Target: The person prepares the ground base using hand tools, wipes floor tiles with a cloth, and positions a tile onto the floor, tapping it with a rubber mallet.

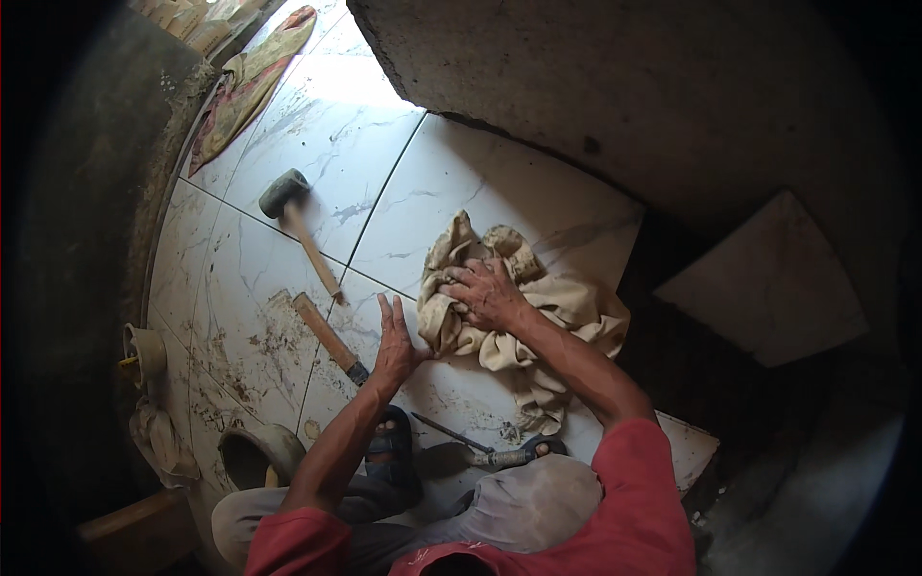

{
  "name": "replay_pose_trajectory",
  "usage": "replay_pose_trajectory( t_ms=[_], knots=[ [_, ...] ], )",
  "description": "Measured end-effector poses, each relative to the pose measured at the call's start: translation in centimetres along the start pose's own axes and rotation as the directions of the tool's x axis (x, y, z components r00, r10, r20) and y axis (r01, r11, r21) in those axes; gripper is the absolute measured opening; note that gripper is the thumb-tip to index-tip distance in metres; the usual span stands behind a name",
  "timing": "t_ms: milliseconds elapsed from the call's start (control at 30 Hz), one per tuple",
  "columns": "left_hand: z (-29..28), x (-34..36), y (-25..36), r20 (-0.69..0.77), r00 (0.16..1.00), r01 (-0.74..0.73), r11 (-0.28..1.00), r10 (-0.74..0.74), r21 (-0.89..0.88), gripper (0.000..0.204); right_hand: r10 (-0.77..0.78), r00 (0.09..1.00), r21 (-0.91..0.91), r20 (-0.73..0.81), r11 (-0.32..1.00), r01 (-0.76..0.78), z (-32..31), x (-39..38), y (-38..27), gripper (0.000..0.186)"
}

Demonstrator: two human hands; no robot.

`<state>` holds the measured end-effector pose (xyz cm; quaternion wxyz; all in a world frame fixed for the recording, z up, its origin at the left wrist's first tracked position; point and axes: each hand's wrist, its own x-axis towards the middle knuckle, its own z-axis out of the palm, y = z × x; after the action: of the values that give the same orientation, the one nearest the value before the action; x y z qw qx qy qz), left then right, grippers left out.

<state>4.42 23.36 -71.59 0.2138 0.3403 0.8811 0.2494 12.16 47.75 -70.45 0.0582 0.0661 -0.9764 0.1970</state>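
Observation:
My right hand (pixel 487 294) rests on a bunched beige cloth (pixel 576 309), fingers curled into its folds. This stained cloth lies crumpled on white marbled floor tiles (pixel 403 206). Just left of it, my left hand (pixel 396 344) is raised with its fingers stretched out, holding nothing. A tool with a flat wooden handle (pixel 325 331) lies beside the left hand; its dark end is partly hidden by my wrist. Farther away is a mallet (pixel 285 195) with a black head and wooden handle. Near my feet lies a thin pointed metal tool (pixel 451 432).
A loose tile (pixel 773 283) sits at the right beside dark bare ground. Concrete walls (pixel 615 86) bound the space. At left are a small pot (pixel 146 353), a pale rag (pixel 163 442) and a bucket (pixel 279 444). A dirty cloth (pixel 252 86) lies far left.

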Motion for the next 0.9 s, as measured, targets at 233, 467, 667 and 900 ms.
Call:
replay_pose_trajectory(
  t_ms=[233,467,667,900],
  knots=[
    [-1.2,1.1,1.4,0.164,0.986,-0.012,0.999,0.007,0.030,0.137,0.340,0.830,0.239,0.443,0.847,-0.475,-2.0,-20.2,-7.9,0.047],
    [-2.4,2.4,3.1,0.300,0.952,-0.043,0.942,-0.063,0.333,0.130,0.562,0.827,0.534,-0.005,0.701,-0.473,-10.5,-9.3,3.6,0.039],
    [0.1,3.1,3.1,0.360,0.931,-0.067,0.937,-0.065,0.343,0.131,0.402,0.809,-0.191,-0.429,0.835,-0.516,-0.8,-9.8,7.8,0.056],
    [-1.2,2.8,2.8,0.368,0.926,-0.097,0.891,-0.083,0.445,0.132,0.600,0.755,-0.042,0.264,0.790,-0.612,-2.6,-24.9,-9.8,0.049]
  ],
)
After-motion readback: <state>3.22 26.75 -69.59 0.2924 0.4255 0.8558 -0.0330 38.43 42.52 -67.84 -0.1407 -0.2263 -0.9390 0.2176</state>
